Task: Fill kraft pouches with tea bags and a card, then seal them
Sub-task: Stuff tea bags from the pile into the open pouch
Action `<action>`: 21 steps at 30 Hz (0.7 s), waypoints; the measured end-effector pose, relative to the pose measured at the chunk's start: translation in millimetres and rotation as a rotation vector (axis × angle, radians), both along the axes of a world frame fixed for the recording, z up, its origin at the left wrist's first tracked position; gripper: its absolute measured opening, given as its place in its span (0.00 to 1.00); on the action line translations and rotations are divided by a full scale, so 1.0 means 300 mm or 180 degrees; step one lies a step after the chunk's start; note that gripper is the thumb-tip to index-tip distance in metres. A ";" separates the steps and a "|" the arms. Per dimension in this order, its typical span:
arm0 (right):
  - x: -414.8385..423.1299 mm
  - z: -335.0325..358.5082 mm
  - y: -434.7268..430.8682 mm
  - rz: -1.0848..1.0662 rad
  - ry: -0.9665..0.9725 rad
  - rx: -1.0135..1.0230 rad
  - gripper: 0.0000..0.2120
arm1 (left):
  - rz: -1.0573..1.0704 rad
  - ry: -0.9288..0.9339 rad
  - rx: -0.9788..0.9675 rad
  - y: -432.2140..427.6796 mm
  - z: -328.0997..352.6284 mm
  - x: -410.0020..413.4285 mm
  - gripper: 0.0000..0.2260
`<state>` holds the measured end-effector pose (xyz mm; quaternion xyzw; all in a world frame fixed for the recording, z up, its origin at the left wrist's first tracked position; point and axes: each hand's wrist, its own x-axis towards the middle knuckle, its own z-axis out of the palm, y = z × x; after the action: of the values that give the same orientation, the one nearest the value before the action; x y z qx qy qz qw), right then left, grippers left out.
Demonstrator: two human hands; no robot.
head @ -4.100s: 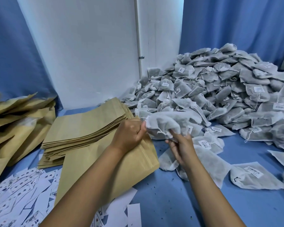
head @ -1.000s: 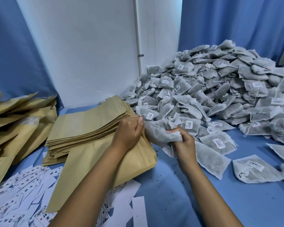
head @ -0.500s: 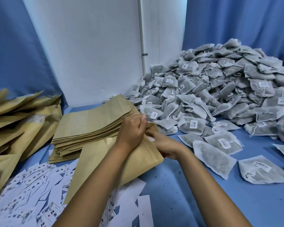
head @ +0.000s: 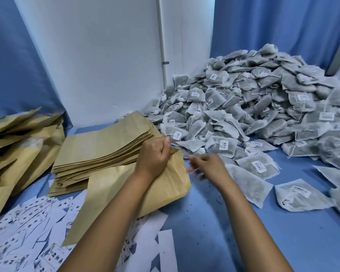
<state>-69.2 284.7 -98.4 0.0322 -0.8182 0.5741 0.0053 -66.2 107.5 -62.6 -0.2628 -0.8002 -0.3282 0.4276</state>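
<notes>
Left hand (head: 155, 154) pinched the mouth of the pouch (head: 145, 189), which lay on the blue table (head: 263, 232) beside the pouch stack (head: 104, 150). Right hand (head: 208, 166), blurred, fingers loose, held nothing. Best kept the mouth wide and grabbed the nearest tea bags (head: 247, 122).

A white wall (head: 98, 61) fills the upper middle of the frame; a thin white pipe (head: 161, 36) runs down it; blue curtains (head: 273, 26) hang upper left and right; a blue tabletop (head: 234, 222) spreads below, evenly lit.
</notes>
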 end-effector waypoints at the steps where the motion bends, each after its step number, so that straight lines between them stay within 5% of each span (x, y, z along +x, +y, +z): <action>1: -0.015 -0.021 0.035 -0.0535 -0.0105 0.0866 0.09 | 0.0028 -0.0018 0.0044 0.005 0.007 -0.003 0.16; 3: -0.020 -0.093 0.105 -0.1202 -0.0524 0.2543 0.20 | 0.0091 -0.0013 0.0053 0.018 0.010 -0.008 0.17; 6: 0.000 -0.158 0.150 -0.1496 -0.0438 0.2866 0.19 | 0.0065 -0.0004 0.0013 0.034 0.002 -0.009 0.18; 8: 0.000 -0.154 0.149 -0.1579 0.0337 0.2014 0.13 | 0.0024 -0.0034 0.0002 0.046 -0.007 -0.004 0.17; 12: 0.081 -0.008 0.075 -0.1284 0.2021 -0.0690 0.12 | -0.0009 -0.0002 0.0046 0.048 -0.024 -0.004 0.17; 15: 0.087 0.055 -0.034 -0.0402 0.1449 -0.2119 0.11 | 0.0087 -0.0050 0.0215 0.031 -0.011 -0.005 0.19; 21: 0.092 0.084 -0.182 0.2212 0.0088 0.0001 0.12 | 0.0078 -0.0122 0.0367 -0.013 0.027 0.010 0.20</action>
<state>-41.7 229.9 -73.3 0.3167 -0.7582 0.5410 -0.1794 -63.1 103.7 -54.5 -0.2216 -0.7912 -0.3735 0.4307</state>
